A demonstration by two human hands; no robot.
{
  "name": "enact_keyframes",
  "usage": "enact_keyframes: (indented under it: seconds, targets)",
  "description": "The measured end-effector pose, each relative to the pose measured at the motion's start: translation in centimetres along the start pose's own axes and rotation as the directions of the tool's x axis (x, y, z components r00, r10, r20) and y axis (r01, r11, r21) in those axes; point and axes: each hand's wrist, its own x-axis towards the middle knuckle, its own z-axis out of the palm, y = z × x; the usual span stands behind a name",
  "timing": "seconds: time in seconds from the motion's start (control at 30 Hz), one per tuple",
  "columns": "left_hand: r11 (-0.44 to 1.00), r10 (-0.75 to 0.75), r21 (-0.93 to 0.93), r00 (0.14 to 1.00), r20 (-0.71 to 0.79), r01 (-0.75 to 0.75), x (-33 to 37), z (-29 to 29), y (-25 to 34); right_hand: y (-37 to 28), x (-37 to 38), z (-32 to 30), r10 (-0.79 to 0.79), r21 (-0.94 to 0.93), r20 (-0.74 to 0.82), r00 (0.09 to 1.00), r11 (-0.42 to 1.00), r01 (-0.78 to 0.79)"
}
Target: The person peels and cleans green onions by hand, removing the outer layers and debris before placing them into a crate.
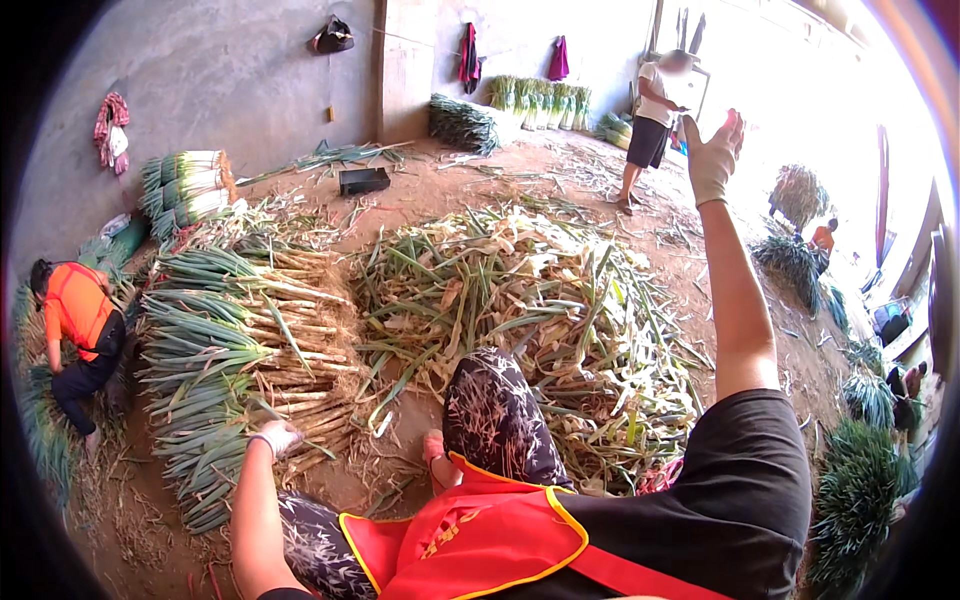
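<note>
At the bottom of the frame, the person sits on a dirt floor (420, 200), wearing a black top, an orange-red vest with yellow trim (470, 540) and dark patterned trousers (495, 415), one knee raised at centre. Just left of the knee a bare foot (437, 455) rests on the ground.

The left hand (275, 437), in a pale glove, reaches down at lower left and lies closed on the stalks at the near edge of a stack of long green onions (240, 350), which fills the left middle of the frame with white roots pointing right and green tops pointing left. The right hand (714, 152), also gloved, is raised high at upper right, open, fingers spread, holding nothing.

Ahead of the knee, at centre, lies a broad heap of trimmed leaves and peelings (520, 300).

At far left a person in an orange vest (78, 330) crouches among greens. Further back, tied onion bundles (185, 185) lie by the grey wall, and a standing person (652, 125) is at upper centre right near more bundles (535, 98).
</note>
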Motion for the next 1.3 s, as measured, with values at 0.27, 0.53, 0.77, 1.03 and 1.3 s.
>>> enact_keyframes:
  seconds: [0.27,0.53,0.77,1.03,1.3]
  targets:
    - [0.991,-0.023,-0.133,1.000,-0.005,0.022,-0.8,0.1,-1.0,-0.3,0.0,-0.2,-0.033,-0.019,-0.008,0.999,0.999,0.033]
    - [0.999,-0.045,-0.023,0.998,0.049,0.046,0.6,0.7,-2.2,-0.7,1.4,-1.7,-0.084,-0.065,-0.011,0.996,0.994,0.084]
    - [0.944,0.204,0.276,0.977,-0.065,-0.179,5.1,2.1,-5.7,-1.9,-1.6,1.6,-0.102,0.093,0.273,0.957,0.993,0.079]
    - [0.996,0.052,-0.058,0.983,-0.179,-0.064,1.7,1.6,-14.0,-4.3,-53.0,-2.8,-0.272,0.308,0.925,-0.264,0.946,0.105]
    - [0.951,-0.097,-0.310,0.968,-0.230,0.022,-8.5,1.7,-6.3,-6.3,-57.1,4.1,-0.344,0.349,0.926,-0.156,0.937,0.006]
